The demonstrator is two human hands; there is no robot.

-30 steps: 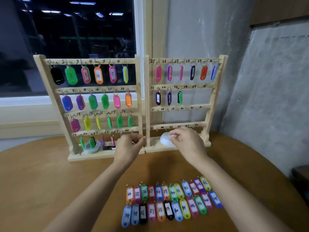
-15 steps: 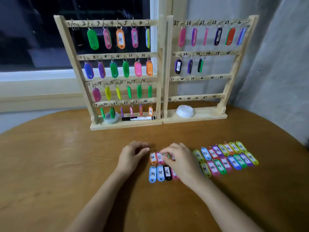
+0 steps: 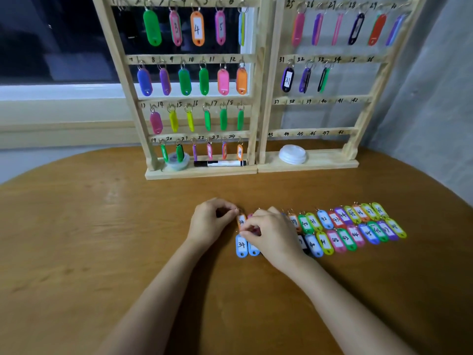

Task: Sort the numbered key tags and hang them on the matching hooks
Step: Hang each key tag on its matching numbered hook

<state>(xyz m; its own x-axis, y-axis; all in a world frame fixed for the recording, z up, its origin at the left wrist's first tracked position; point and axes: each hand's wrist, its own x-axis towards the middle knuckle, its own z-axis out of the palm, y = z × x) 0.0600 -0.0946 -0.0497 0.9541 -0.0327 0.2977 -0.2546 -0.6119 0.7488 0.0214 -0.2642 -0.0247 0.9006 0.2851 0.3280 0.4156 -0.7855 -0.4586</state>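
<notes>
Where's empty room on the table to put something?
The table is bare left of the left hand and in the strip between the racks and the tags. Right of the right hand, two rows of tags crowd it.

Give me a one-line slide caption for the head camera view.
Left hand pinches orange tag 34 by its ring while the right hand covers neighbouring tags.

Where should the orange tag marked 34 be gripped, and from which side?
Pinch the orange tag by the ring at its far end, coming from above and the left. It lies flat on the table; a blue tag sits close on its near side, and the right hand covers its right.
</notes>
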